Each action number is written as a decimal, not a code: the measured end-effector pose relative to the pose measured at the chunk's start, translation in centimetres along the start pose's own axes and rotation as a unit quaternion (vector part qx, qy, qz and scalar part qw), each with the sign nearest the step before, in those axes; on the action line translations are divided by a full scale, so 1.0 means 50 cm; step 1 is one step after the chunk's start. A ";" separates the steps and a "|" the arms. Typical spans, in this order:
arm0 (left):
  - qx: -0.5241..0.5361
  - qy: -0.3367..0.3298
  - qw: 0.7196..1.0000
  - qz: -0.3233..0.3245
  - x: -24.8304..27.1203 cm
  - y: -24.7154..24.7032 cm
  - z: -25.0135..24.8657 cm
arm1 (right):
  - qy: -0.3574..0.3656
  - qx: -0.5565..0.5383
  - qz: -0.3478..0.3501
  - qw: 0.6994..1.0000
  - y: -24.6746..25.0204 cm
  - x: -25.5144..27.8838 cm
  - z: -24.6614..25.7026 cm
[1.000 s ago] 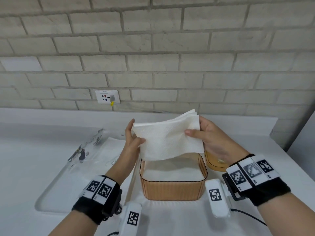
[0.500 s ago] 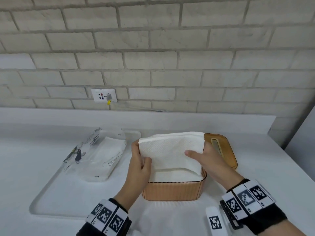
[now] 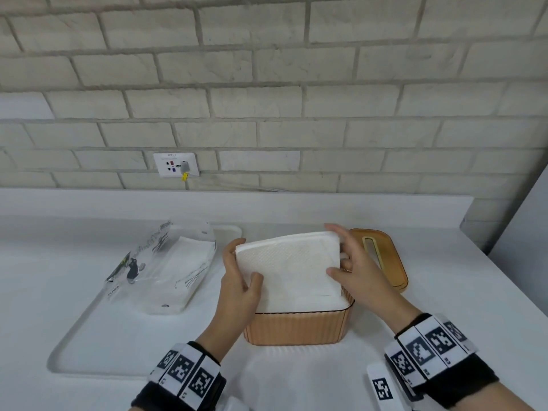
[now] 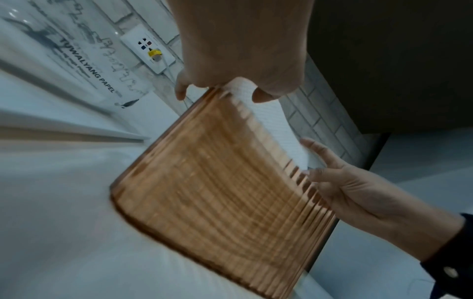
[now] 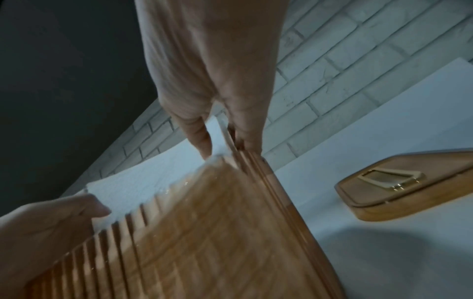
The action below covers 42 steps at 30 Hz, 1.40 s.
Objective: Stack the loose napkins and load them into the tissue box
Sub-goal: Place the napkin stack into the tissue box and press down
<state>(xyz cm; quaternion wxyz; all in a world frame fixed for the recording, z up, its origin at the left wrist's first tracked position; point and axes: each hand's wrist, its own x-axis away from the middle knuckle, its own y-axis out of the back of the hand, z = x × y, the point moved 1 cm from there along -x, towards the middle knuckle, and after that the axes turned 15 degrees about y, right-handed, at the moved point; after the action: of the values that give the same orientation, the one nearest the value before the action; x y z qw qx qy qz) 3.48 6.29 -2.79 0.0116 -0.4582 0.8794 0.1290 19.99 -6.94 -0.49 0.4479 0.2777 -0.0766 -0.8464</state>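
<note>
White brick wall (image 3: 267,84) runs behind a white counter (image 3: 444,292). A shallow white tray (image 3: 89,336) lies on the counter at the left. On the tray rests a clear plastic napkin packet (image 3: 166,262), partly filled, printed text on the film.

Tissue box (image 3: 296,327), ribbed, amber, open at the top, stands on the counter just right of the tray, near centre. White napkins already lie inside, close to the rim.

A stack of napkins (image 3: 289,265) sits tilted at the box mouth, its lower edge down inside the box, its far edge raised above the rim.

Left hand (image 3: 237,289) grips the stack's left edge, thumb on top and fingers behind. Right hand (image 3: 358,271) holds the right edge, thumb on the top face, fingers curled round the far corner.

Box lid (image 3: 382,256), amber with a slot, lies flat on the counter just behind and right of the box, partly hidden by the right hand.

Wall socket (image 3: 175,164) is fixed on the brick above the tray, a plug with a yellow tag in it.
</note>
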 end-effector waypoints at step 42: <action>-0.670 0.024 0.741 0.043 -0.041 -0.016 -0.076 | 0.000 0.383 0.170 0.908 -0.033 -0.035 0.034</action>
<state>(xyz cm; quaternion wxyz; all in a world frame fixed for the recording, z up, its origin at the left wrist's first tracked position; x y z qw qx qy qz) 5.69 6.58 1.01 -0.3246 -0.3123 0.5852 0.6742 18.67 -4.75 1.01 0.4443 0.4102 -0.4409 -0.6633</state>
